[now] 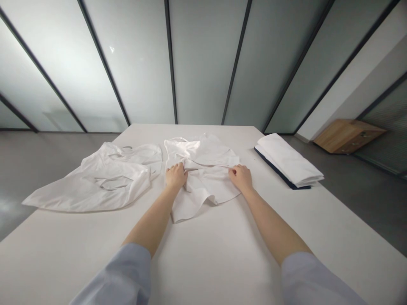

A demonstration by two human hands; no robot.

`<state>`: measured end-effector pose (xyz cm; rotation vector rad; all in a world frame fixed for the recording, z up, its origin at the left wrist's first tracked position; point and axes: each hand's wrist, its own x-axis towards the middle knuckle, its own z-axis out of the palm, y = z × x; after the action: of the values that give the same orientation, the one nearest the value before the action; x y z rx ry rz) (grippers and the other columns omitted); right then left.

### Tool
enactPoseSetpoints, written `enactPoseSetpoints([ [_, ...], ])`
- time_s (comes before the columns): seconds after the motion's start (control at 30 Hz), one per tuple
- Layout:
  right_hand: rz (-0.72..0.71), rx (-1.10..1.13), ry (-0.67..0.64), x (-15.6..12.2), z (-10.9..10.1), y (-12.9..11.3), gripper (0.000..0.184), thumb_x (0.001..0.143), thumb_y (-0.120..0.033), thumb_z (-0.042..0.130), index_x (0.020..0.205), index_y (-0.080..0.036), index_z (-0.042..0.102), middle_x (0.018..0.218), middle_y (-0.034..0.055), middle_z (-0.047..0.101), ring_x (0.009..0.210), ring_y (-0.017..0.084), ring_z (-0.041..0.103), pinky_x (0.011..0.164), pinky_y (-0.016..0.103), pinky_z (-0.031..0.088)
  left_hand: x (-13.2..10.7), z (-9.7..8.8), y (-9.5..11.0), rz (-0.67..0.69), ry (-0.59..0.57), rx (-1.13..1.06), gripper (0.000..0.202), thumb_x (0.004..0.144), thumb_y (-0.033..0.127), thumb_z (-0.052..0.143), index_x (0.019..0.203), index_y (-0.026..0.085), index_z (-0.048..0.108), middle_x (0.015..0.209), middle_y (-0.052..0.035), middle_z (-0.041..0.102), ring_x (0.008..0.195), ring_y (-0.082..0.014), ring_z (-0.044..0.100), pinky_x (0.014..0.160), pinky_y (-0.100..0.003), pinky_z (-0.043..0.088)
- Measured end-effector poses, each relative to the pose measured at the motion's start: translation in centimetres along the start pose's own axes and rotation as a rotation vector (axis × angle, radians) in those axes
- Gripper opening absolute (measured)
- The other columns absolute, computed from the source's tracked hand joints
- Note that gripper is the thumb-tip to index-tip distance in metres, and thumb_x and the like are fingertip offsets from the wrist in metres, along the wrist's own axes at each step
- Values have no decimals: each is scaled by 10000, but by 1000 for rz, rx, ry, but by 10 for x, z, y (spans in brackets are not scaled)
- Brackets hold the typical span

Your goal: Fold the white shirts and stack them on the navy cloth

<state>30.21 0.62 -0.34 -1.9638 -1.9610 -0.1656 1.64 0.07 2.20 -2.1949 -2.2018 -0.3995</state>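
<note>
- Your left hand point(176, 174) is curled closed, with its fingers bent over the white garment point(206, 174) at its left side; the fingertips are partly hidden.
- Your right hand point(241, 177) is closed more like a fist, thumb against fingers, with hold of the right side of the same garment.
- For an even hold, grip both sides at matching depth and draw gently outward, so the crease between your hands runs straight (the loose flap nearest you looks prone to bunching).
- The garment lies between and touching both hands, flat but rumpled, part on the far side of your grip and part on the near side, its near left corner trailing towards you.
- Farther left lies a second white garment point(92, 180), loosely spread, draping over the left table edge.
- To the right, well apart from your right hand, sits a folded white cloth point(288, 159) on a dark cloth point(294, 185).
- All rest on the white table point(216, 262).
</note>
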Motion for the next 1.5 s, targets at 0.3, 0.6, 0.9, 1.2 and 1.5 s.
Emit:
enactPoseSetpoints([
  [0.3, 135, -52, -246, -3, 4, 4, 556, 970, -457, 304, 1419, -153, 427, 1481, 161, 392, 1341, 277, 375, 1048, 396, 319, 2, 12, -1, 93, -225, -38, 621, 918, 571, 334, 1380, 172, 447, 1505, -159, 374, 1385, -310, 331, 1084, -504, 286],
  [0.6, 136, -244, -461, -15, -44, 7, 592, 954, -528, 243, 1219, -145, 609, 1252, 198, 590, 1169, 332, 524, 907, 445, 417, 8, 25, -17, 115, -121, -63, 535, 988, 421, 200, 1424, 203, 421, 1533, -97, 347, 1436, -251, 240, 1126, -464, 257],
  [0.9, -4, -365, -648, -44, -89, 20, 443, 880, -502, 447, 1086, -198, 695, 1117, 150, 681, 1020, 313, 635, 796, 388, 456, -12, 25, -14, 278, -202, 117, 718, 946, 570, 248, 1521, 141, 223, 1580, -184, 183, 1457, -349, 120, 1111, -575, 191],
  [1.2, -162, -167, -394, -23, -38, 17, 561, 925, -438, 414, 1415, -165, 441, 1479, 156, 409, 1295, 296, 434, 1015, 394, 357, -31, 1, -33, 373, -379, 63, 763, 843, 722, 373, 1490, 324, 305, 1601, -122, 140, 1451, -398, 96, 1071, -640, 197],
  [1.5, 63, -187, -377, 2, -44, 15, 296, 878, -307, 489, 1077, -229, 693, 1108, 106, 685, 992, 251, 632, 755, 311, 446, -23, -34, -19, 268, -194, 106, 578, 891, 487, 472, 1360, 157, 404, 1123, -160, 662, 1123, -307, 597, 981, -418, 387],
])
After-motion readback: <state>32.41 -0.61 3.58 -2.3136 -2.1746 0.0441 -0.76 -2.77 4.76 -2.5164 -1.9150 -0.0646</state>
